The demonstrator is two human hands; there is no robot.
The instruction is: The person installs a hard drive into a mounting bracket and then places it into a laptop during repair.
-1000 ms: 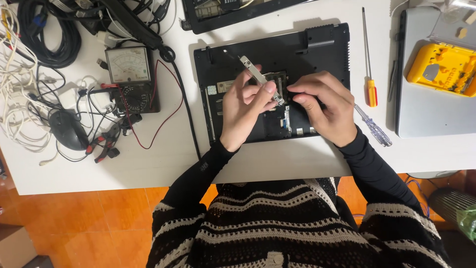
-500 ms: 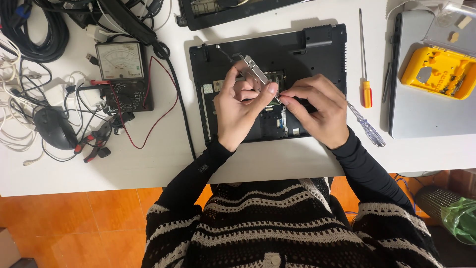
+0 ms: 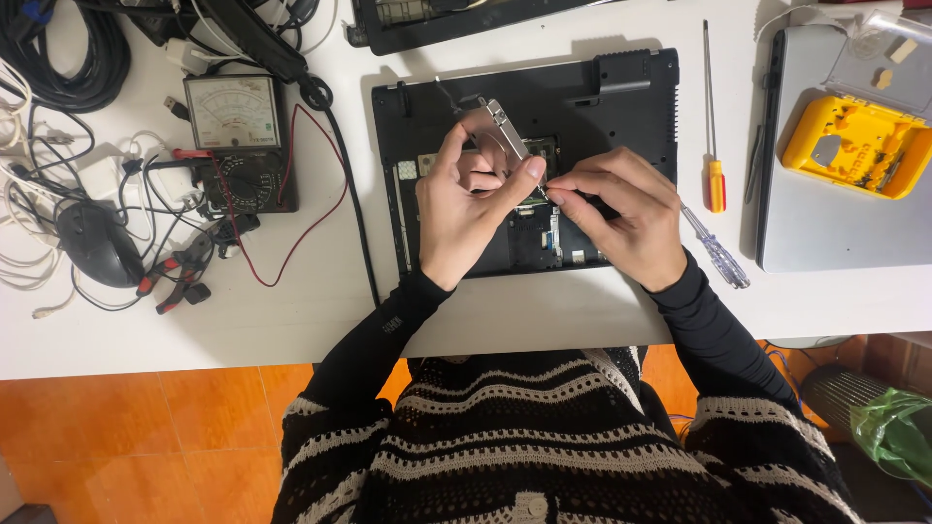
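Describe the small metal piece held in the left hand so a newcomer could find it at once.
Start at the opened black laptop base in the middle of the white table. Above its centre, the left hand pinches a narrow silver metal bracket, tilted, one end pointing up-left. Unlike the screwdrivers on the table to the right, it is flat, handle-less and off the table, with the right hand meeting its lower end.

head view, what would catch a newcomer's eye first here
At the centre, the left hand pinches a thin metal bracket while the right hand works a clear-handled screwdriver over an opened black laptop base. A bright yellow bit case lies on a grey laptop at right; an analog multimeter sits among cables at left.
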